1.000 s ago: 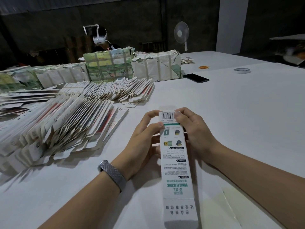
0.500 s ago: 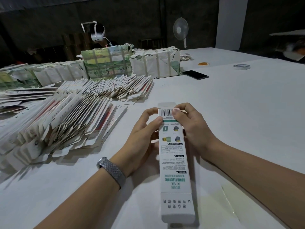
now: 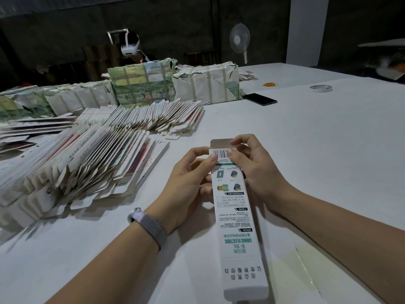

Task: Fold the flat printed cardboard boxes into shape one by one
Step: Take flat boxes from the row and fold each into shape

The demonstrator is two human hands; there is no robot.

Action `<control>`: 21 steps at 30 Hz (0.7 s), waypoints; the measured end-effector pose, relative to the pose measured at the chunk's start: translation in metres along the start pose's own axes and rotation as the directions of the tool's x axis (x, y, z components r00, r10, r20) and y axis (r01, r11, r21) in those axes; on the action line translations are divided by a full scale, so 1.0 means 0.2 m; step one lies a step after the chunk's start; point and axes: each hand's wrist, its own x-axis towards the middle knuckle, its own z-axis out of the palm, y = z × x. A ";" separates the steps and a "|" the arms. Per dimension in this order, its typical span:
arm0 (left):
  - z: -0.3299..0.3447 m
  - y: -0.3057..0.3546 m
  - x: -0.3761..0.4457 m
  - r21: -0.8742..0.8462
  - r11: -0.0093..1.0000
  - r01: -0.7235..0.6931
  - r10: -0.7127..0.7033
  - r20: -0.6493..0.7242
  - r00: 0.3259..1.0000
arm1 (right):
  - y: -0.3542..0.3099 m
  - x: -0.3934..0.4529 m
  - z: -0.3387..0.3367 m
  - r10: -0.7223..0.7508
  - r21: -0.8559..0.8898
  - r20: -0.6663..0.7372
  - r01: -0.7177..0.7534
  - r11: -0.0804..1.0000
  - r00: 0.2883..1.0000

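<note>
The left hand [image 3: 188,183] curls around the left side of a long white printed box [image 3: 235,207], thumb tip pressing the barcode panel near the far end, fingers wrapped under the edge. The right hand [image 3: 252,170] mirrors it on the other side: its thumb lies on the barcode, and its forefinger hooks over the plain end flap [image 3: 221,143] that sticks out beyond the print. Both forearms reach in from the near edge, the left wrist wearing a silver mesh band [image 3: 149,226]. The box lies lengthwise away from the person on the white table [image 3: 317,150], its near end at the bottom of the view. To the left, rows of flat boxes [image 3: 87,159] lean fanned against each other; farther back stand wrapped bundles [image 3: 175,84], with a dark phone [image 3: 259,98] just to their right.
</note>
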 end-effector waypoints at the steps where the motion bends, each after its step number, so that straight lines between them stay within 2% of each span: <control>1: 0.00 0.00 0.00 -0.005 1.000 0.001 -0.001 -0.001 1.000 | 0.00 0.00 0.00 0.003 0.006 0.012 -0.003 1.000 1.000; 10: -0.01 0.00 0.00 -0.013 1.000 -0.003 0.003 -0.023 1.000 | 0.00 0.00 -0.01 0.020 0.092 0.052 -0.024 0.995 0.998; 16: 0.00 0.00 0.00 0.074 0.997 -0.003 0.003 -0.001 1.000 | 0.02 0.01 -0.01 -0.012 0.014 0.042 0.011 1.000 0.999; 21: 0.00 0.00 0.00 0.030 0.999 0.016 -0.015 -0.025 1.000 | 0.04 0.02 -0.01 0.032 -0.088 0.061 -0.026 0.996 0.998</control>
